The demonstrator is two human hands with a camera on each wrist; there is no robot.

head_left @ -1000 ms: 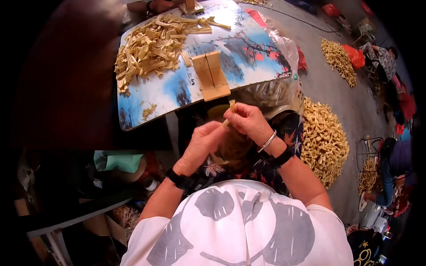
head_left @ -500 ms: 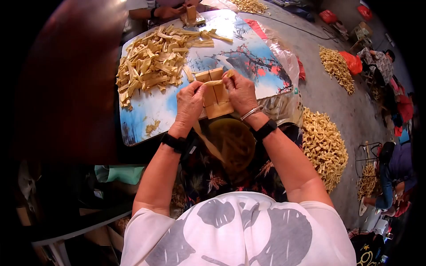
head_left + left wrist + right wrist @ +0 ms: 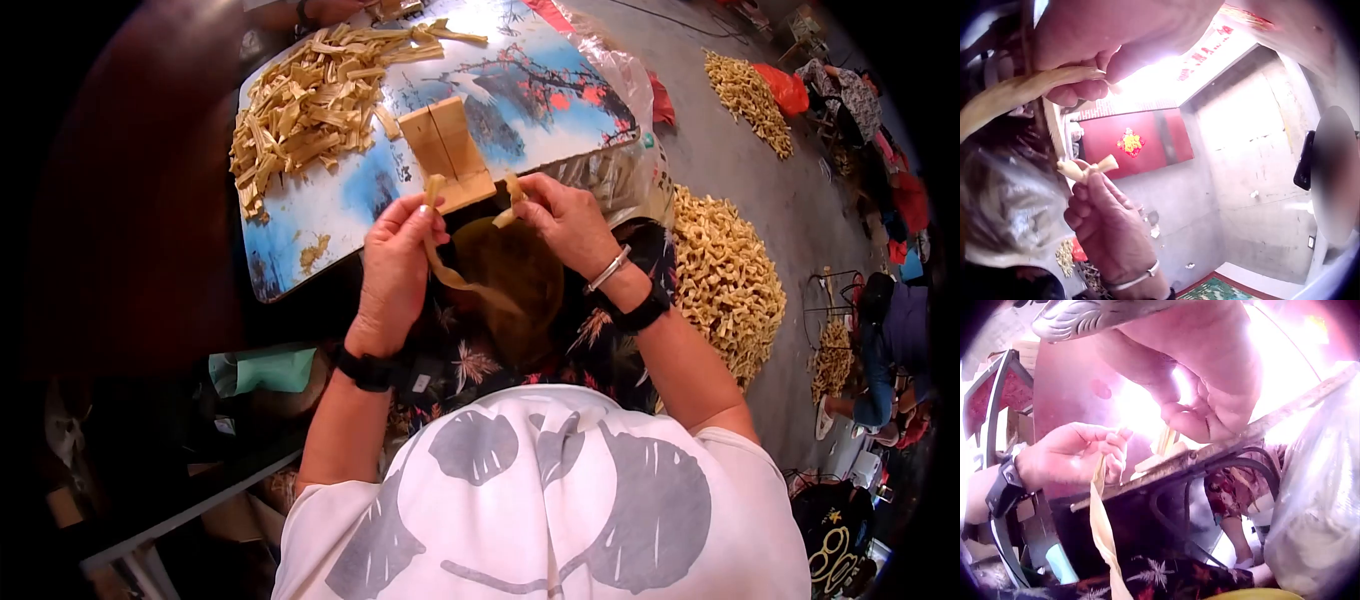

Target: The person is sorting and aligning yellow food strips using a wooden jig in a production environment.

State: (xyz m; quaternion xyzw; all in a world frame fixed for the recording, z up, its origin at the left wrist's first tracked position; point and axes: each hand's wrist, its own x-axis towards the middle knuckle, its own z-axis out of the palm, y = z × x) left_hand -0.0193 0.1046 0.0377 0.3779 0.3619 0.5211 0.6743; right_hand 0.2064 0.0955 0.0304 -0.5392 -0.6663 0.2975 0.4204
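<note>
My left hand (image 3: 393, 265) pinches a long pale strip (image 3: 440, 268) between thumb and fingers, just off the near edge of the worktop (image 3: 375, 190). One end of the strip sticks up above my fingertips, and the rest twists down over a yellow bowl (image 3: 1257, 594) below that edge. My right hand (image 3: 572, 228) pinches a short, knotted piece (image 3: 514, 190), also just off the near edge, well apart from my left. Strip and piece do not touch each other.

Between my hands and a little beyond them, a wooden block (image 3: 460, 140) with a dark slit sits about the middle of the near edge. A pile of strips (image 3: 320, 100) spreads along the worktop's left edge and up towards the far one; one loose strip (image 3: 387, 122) lies between pile and block. Near the left near corner is a small patch of crumbs (image 3: 314, 252). A clear plastic bag (image 3: 620, 185) bulges beside the right near corner.

On the floor to my right lies a large heap of short pieces (image 3: 728, 290), with a smaller heap (image 3: 748, 100) beyond it beside a red bag (image 3: 783, 88). I wear a bracelet (image 3: 608, 268) on my right wrist. Another person's hand (image 3: 335, 10) shows past the far left corner.
</note>
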